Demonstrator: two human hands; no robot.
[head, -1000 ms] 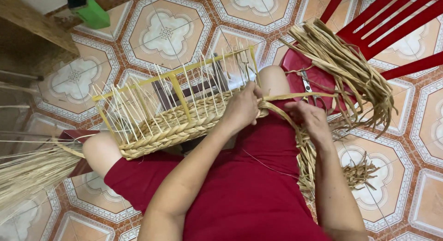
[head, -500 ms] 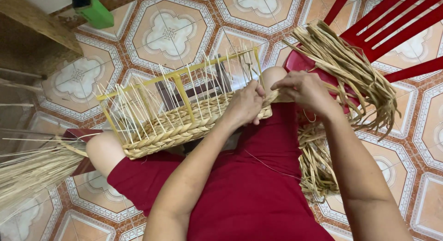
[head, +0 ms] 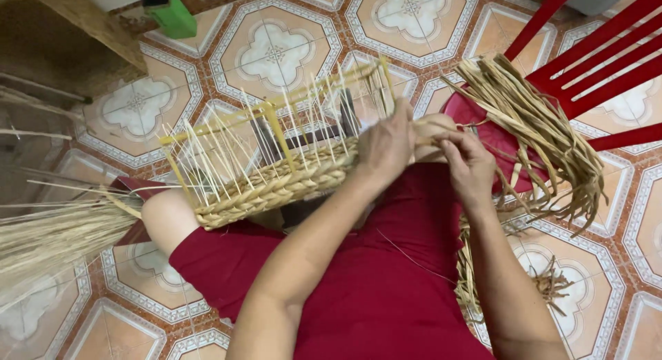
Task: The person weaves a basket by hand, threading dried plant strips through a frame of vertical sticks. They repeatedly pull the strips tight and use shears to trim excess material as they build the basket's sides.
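At the far left lies a pile of thin dry straw. Next to it, a half-made woven basket rests on the person's lap, with thin sticks standing up from it and a yellow frame inside. The left hand is closed on the right end of the basket. Just beside it, the right hand pinches a flat straw strand against the basket. Further right, a bundle of flat straw strips hangs over a red plastic chair.
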